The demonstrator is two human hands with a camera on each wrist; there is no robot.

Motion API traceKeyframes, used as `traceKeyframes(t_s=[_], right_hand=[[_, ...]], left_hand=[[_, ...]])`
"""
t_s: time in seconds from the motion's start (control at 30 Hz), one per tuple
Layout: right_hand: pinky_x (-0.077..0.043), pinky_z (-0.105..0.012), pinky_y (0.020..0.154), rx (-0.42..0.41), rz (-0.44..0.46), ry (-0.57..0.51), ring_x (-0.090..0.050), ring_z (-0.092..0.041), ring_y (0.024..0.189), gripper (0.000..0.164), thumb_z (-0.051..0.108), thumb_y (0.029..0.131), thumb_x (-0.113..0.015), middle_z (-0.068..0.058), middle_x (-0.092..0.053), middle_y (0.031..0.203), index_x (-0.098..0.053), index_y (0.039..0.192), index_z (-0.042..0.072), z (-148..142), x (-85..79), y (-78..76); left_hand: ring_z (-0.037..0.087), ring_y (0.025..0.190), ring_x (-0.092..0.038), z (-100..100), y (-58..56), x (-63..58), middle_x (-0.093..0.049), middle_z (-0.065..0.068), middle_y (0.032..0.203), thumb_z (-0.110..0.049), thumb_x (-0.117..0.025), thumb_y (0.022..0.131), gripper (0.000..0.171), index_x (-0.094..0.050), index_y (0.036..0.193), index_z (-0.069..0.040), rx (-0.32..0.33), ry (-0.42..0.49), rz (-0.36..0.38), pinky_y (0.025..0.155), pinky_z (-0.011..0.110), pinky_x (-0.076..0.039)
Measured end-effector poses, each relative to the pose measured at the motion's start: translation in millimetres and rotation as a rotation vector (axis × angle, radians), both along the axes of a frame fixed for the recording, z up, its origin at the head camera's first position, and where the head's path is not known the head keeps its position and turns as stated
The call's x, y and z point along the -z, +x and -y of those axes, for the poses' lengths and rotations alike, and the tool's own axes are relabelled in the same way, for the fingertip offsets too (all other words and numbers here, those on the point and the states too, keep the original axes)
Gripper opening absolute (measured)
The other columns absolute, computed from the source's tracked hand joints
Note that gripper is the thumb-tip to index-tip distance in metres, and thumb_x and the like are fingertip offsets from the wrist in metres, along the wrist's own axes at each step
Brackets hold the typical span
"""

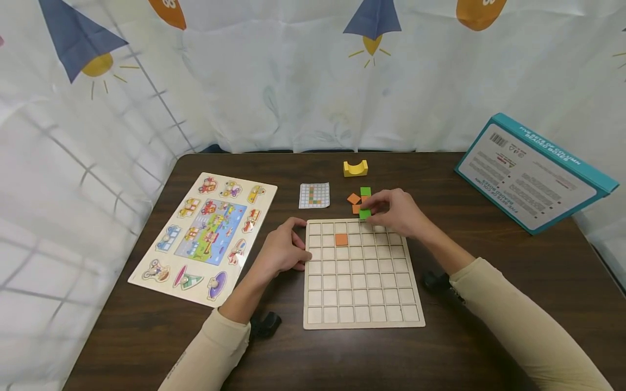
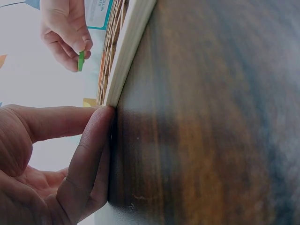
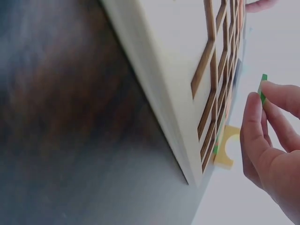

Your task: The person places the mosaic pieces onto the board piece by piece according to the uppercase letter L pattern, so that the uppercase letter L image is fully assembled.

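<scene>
My right hand (image 1: 393, 213) pinches a thin green square tile (image 3: 264, 77) between thumb and fingertips, raised near the board's far edge. In the left wrist view this tile stands out on edge from the fingers. My left hand (image 1: 283, 247) touches the left side of a pale wooden grid board (image 1: 362, 312), its fingertips against the rim near the far left corner. One orange tile (image 1: 341, 239) lies in a square of the board's second row. Beyond the board a small group holds a green tile (image 1: 365, 191) and several orange tiles (image 1: 354, 199), partly hidden by the right hand.
A small grid card (image 1: 314, 195) with a coloured pattern lies behind the board. Further back stands a yellow arched block (image 1: 355, 169). On the left is a wooden picture puzzle (image 1: 166, 239); on the right, a teal-edged box (image 1: 533, 174) leans up. A patterned curtain (image 1: 274, 70) hangs behind.
</scene>
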State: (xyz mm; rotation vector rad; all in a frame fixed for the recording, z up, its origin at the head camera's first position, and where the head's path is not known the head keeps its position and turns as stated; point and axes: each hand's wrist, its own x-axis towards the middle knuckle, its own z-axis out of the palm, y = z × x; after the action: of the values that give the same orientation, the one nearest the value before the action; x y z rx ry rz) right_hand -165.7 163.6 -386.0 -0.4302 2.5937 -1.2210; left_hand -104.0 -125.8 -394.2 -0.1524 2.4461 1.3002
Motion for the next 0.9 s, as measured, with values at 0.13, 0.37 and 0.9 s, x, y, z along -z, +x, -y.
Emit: traceKeyframes(t_s=[0.13, 0.37, 0.9], right_hand=[[-0.057, -0.034, 0.082, -0.008, 0.027, -0.027, -0.068, -0.024, 0.102, 0.031, 0.006, 0.087, -0.082, -0.011, -0.072, 0.121, -0.078, 0.117, 0.010, 4, -0.5, 6.1], [-0.056, -0.033, 0.078, -0.042, 0.023, -0.046, -0.067, -0.022, 0.096, 0.029, 0.006, 0.086, -0.082, -0.008, -0.073, 0.107, -0.078, 0.115, 0.010, 12, 1.5, 16.1], [-0.060, -0.031, 0.079, -0.119, 0.079, 0.004, -0.067, -0.016, 0.092, 0.026, 0.003, 0.084, -0.079, 0.000, -0.077, 0.102, -0.080, 0.107, 0.012, 35, -2.6, 37.7]], left_hand=[[0.020, 0.056, -0.069, 0, -0.3, -0.4, -0.064, 0.014, 0.093, 0.004, -0.083, 0.079, 0.075, -0.051, 0.145, -0.012, 0.000, 0.009, -0.001, 0.053, 0.033, -0.064], [0.021, 0.056, -0.070, 1, -0.3, -1.1, -0.064, 0.014, 0.093, 0.006, -0.082, 0.079, 0.075, -0.052, 0.145, -0.012, -0.005, 0.023, 0.006, 0.053, 0.034, -0.064], [0.021, 0.056, -0.069, 1, -1.4, 1.1, -0.065, 0.015, 0.093, 0.005, -0.082, 0.079, 0.075, -0.052, 0.145, -0.012, 0.001, 0.021, -0.001, 0.053, 0.034, -0.064]])
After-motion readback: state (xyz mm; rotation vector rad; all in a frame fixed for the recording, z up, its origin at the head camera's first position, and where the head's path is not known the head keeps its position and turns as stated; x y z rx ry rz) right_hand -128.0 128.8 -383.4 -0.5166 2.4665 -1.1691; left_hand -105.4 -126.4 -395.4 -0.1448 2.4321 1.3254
